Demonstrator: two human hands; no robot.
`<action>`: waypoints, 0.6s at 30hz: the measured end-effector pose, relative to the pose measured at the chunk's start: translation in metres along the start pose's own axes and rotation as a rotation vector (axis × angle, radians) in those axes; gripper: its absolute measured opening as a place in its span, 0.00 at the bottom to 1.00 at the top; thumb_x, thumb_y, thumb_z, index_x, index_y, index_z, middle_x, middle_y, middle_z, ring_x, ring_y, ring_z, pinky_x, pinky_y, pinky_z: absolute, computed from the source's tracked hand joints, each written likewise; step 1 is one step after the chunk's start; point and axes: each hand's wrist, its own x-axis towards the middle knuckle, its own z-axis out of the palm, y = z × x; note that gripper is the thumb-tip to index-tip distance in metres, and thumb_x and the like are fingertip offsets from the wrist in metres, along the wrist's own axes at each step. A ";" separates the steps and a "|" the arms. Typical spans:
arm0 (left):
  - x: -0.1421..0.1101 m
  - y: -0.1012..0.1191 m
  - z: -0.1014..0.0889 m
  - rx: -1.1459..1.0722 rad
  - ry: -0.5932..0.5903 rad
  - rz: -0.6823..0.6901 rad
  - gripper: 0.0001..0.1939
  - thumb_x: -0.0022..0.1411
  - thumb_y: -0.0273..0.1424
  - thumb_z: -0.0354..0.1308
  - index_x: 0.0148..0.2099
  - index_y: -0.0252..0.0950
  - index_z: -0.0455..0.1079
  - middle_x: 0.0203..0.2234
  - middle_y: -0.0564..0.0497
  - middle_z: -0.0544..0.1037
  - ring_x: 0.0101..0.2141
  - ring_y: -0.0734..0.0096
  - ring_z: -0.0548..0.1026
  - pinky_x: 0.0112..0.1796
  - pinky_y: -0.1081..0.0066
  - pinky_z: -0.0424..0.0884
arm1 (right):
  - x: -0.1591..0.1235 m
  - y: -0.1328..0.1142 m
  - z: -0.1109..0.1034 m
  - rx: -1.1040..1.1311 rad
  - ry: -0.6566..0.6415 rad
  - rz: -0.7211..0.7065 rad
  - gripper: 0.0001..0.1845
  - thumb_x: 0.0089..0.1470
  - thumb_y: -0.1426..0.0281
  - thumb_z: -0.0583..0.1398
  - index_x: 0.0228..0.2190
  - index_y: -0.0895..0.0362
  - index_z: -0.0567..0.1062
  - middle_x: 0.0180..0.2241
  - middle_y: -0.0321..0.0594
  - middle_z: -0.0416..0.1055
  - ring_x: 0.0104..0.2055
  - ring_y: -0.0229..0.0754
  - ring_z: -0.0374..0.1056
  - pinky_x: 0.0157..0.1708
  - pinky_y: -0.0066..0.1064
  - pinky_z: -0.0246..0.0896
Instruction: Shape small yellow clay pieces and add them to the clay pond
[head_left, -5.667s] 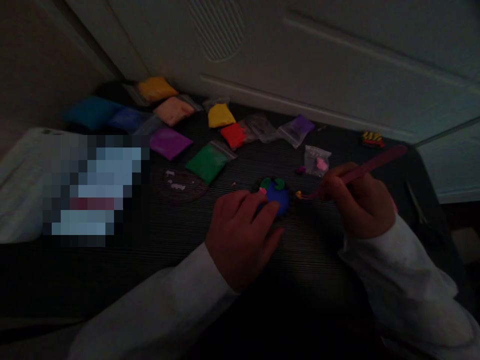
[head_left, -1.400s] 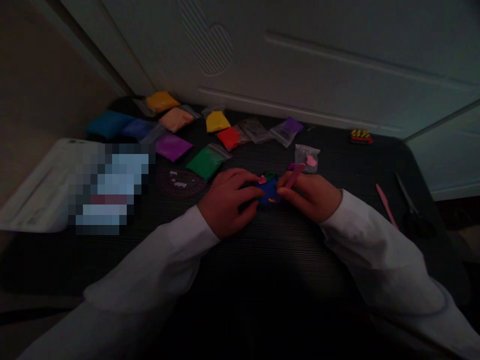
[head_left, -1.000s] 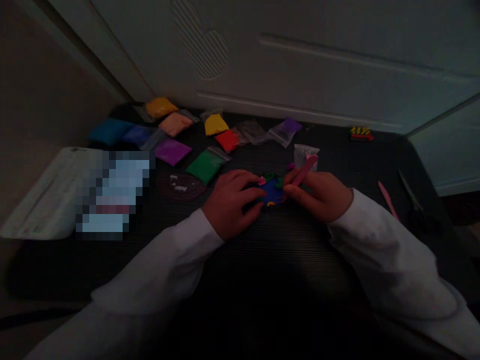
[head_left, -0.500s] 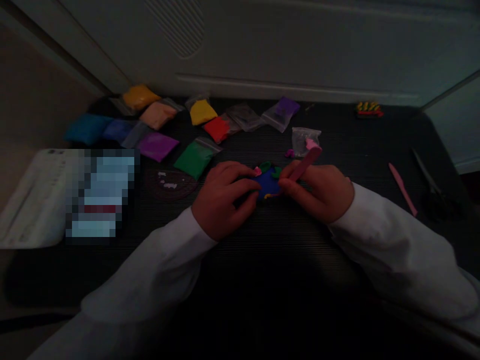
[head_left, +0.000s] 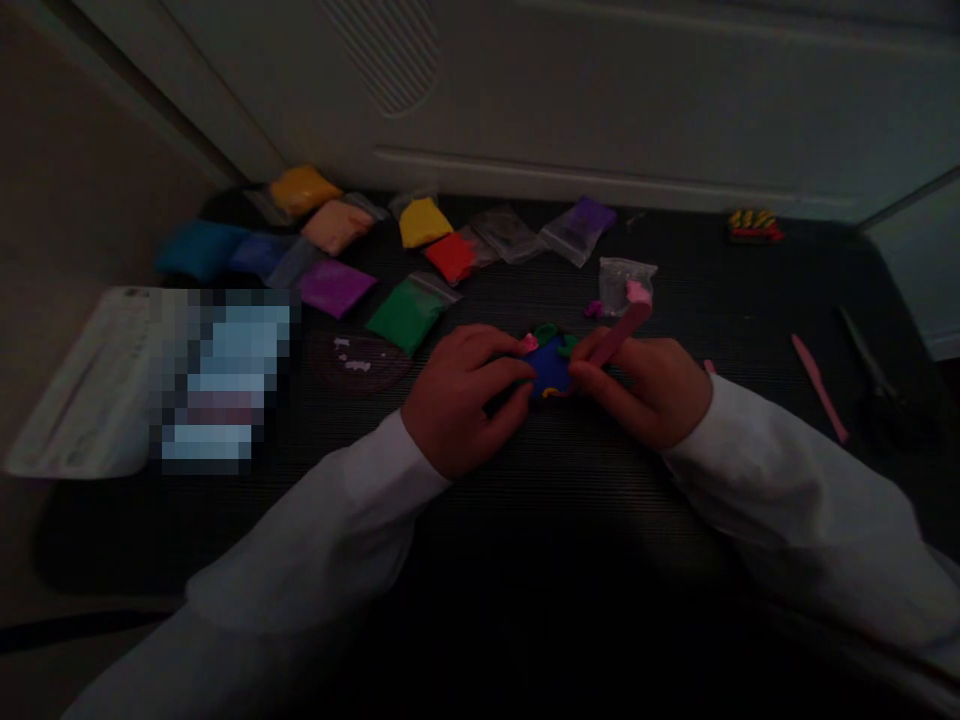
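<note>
A blue clay piece (head_left: pixel 547 372) lies on the dark table, with a green loop and leaf-like bits, a small pink bit (head_left: pixel 529 343) and a thin yellow-orange strip (head_left: pixel 555 392) on it. The fingers of my left hand (head_left: pixel 472 400) curl against its left edge and steady it. Pinched in my right hand (head_left: pixel 649 390) is a pink modelling tool (head_left: pixel 624 328), its wide end tilted up and to the right. My right fingertips are at the right side of the blue piece and hide the tool's lower end.
Bags of coloured clay, among them a green one (head_left: pixel 409 312), lie at the back and left. A clear round lid (head_left: pixel 360 375), a blurred screen (head_left: pixel 229 385), another pink tool (head_left: pixel 819 388), scissors (head_left: pixel 870 360) and a striped clay piece (head_left: pixel 753 226) surround the hands.
The view has turned a little left, so everything sits further right in it. Both hands keep nearly the same place around the blue clay piece; the tool stays in my right hand.
</note>
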 end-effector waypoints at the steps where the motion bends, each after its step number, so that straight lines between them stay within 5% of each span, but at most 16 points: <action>1: 0.000 0.000 0.000 -0.003 0.002 0.003 0.08 0.53 0.27 0.54 0.37 0.32 0.71 0.37 0.45 0.73 0.41 0.65 0.68 0.44 0.63 0.65 | 0.000 0.000 0.000 0.002 -0.004 0.004 0.11 0.55 0.67 0.50 0.30 0.60 0.69 0.25 0.39 0.70 0.26 0.36 0.66 0.27 0.27 0.59; 18: -0.002 -0.004 0.006 0.055 -0.047 0.041 0.11 0.54 0.28 0.53 0.41 0.40 0.72 0.42 0.47 0.71 0.45 0.61 0.65 0.45 0.59 0.62 | 0.002 0.002 0.000 0.007 0.024 0.006 0.10 0.54 0.69 0.51 0.30 0.62 0.69 0.25 0.39 0.70 0.26 0.35 0.66 0.27 0.25 0.58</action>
